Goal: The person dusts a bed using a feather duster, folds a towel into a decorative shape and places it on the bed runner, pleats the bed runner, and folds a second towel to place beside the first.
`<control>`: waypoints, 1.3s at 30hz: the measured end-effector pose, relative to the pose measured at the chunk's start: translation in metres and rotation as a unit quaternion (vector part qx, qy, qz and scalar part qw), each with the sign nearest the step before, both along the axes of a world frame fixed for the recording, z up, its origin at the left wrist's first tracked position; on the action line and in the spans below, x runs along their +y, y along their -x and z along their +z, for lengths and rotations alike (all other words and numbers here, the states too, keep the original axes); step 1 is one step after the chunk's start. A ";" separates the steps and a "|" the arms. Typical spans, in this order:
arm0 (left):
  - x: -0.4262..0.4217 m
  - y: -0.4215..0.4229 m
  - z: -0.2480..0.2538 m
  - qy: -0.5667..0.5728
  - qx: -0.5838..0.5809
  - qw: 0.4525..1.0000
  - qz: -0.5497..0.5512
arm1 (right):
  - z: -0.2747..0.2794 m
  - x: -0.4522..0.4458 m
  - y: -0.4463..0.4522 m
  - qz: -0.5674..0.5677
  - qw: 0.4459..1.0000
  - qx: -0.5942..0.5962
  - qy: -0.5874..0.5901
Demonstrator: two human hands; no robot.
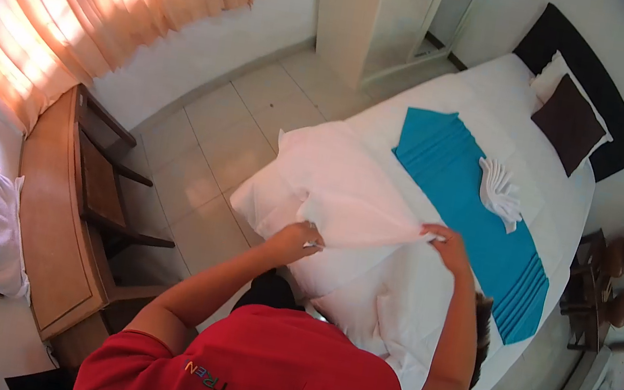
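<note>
In left hand (294, 243) and right hand (449, 249), pinched at two points: one sheet (373, 219), stretched between, over bed (477, 103). On bed: one runner (448, 188), one towel (499, 190), two pillows (571, 122).

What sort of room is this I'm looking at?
Probably a hotel or guesthouse bedroom: the bed's white bedding is dressed with a turquoise bed runner and a fan-folded white cloth, and a wooden desk stands across the room.
</note>
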State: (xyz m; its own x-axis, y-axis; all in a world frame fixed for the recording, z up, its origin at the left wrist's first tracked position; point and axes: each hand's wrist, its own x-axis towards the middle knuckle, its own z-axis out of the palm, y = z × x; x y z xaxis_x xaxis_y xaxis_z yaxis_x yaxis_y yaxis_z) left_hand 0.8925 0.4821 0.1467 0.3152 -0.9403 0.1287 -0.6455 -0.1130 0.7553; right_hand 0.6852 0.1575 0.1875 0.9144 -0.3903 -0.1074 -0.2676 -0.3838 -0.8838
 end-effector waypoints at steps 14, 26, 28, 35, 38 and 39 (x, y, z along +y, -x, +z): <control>0.036 0.022 -0.194 -0.051 0.328 0.842 0.426 | -0.171 0.037 -0.004 -0.208 0.954 0.153 0.152; 0.087 -0.017 -0.082 -0.034 0.503 0.812 0.293 | -0.106 0.047 0.016 -0.191 0.961 0.169 -0.107; 0.094 -0.039 -0.036 0.048 0.507 0.817 0.269 | -0.050 0.061 0.021 -0.217 0.958 0.048 -0.179; 0.061 -0.066 0.147 0.218 0.363 0.880 0.215 | 0.116 0.079 0.057 -0.263 0.940 -0.172 -0.133; 0.015 -0.067 0.151 0.143 0.316 0.905 0.247 | 0.121 0.063 0.049 -0.324 0.930 -0.143 -0.102; 0.004 -0.071 0.139 0.096 0.355 0.893 0.258 | 0.109 0.057 0.041 -0.358 0.916 -0.126 -0.132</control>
State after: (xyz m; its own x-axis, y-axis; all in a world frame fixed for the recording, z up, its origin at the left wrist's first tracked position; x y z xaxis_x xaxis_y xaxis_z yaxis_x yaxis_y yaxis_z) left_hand 0.9636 0.4864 0.2862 0.7670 -0.6276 -0.1335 0.1058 -0.0816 0.9910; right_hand 0.6441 0.2143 0.2968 0.4427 -0.8904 -0.1055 -0.1412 0.0469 -0.9889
